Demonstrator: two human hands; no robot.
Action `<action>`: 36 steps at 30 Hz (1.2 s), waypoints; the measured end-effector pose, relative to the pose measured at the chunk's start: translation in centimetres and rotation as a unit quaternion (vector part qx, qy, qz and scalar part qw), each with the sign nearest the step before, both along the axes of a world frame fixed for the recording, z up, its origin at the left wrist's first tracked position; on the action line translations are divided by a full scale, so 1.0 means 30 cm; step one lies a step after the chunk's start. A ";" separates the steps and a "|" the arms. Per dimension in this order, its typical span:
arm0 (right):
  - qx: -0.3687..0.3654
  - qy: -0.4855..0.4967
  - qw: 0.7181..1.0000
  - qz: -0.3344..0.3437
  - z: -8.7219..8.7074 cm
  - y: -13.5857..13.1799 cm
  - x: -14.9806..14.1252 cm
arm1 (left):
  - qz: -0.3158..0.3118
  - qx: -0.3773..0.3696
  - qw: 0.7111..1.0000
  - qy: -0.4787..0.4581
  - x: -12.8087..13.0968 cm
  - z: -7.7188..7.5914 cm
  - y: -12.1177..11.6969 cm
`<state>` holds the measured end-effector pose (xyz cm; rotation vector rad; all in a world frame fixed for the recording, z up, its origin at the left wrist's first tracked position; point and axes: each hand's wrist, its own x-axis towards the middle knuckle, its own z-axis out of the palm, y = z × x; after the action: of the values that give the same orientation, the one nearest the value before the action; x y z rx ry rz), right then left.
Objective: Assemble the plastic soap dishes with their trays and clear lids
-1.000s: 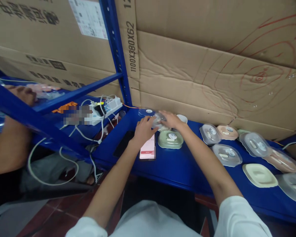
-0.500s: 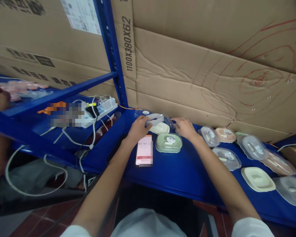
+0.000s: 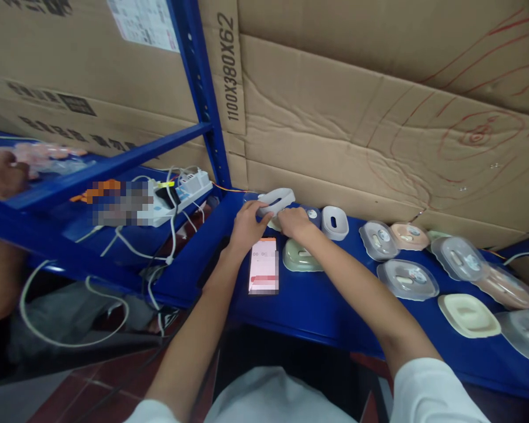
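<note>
My left hand (image 3: 247, 226) grips the near-left edge of a pale grey plastic part with a slot (image 3: 284, 197), tilted up at the back of the blue table. Close beside it, my right hand (image 3: 294, 222) has its fingers curled down over a cream piece (image 3: 274, 224), of which only a sliver shows. What those fingers hold, if anything, is hidden. Under my right forearm sits a green lidded box (image 3: 293, 258), partly covered. Behind that wrist is a clear lid with a round sticker (image 3: 312, 215). A pale grey slotted box (image 3: 334, 223) stands to its right.
A lit phone (image 3: 263, 267) lies before my left hand. Several lidded boxes, such as a clear-topped one (image 3: 408, 279), and a cream lid (image 3: 469, 315) spread along the right. Left are a blue rack post (image 3: 203, 94), a power strip (image 3: 196, 187) with cables, and another person's hand (image 3: 2, 172).
My right hand has moved left, from beside the clear lid to the cream piece near my left hand. The slotted grey box on the right is now uncovered. My left hand keeps its grip.
</note>
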<state>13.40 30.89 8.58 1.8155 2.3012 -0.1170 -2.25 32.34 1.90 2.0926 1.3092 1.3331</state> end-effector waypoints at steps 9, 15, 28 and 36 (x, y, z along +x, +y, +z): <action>0.116 0.175 0.978 0.019 0.100 -0.174 0.164 | -0.001 0.076 0.986 -0.147 -0.026 0.117 -0.099; 0.281 0.352 0.891 0.056 0.021 -0.588 0.293 | -0.050 0.074 0.983 -0.163 -0.037 0.181 -0.352; 0.314 0.262 0.913 -0.003 -0.331 -1.134 0.479 | -0.264 0.005 0.961 0.081 0.074 -0.031 -0.744; 0.331 0.267 0.901 -0.078 -0.353 -1.161 0.558 | -0.295 0.003 0.947 0.125 0.133 -0.048 -0.776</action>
<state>30.15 -3.95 -2.00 2.5661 2.7922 0.2011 1.74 9.06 0.45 2.4447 0.6544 0.8336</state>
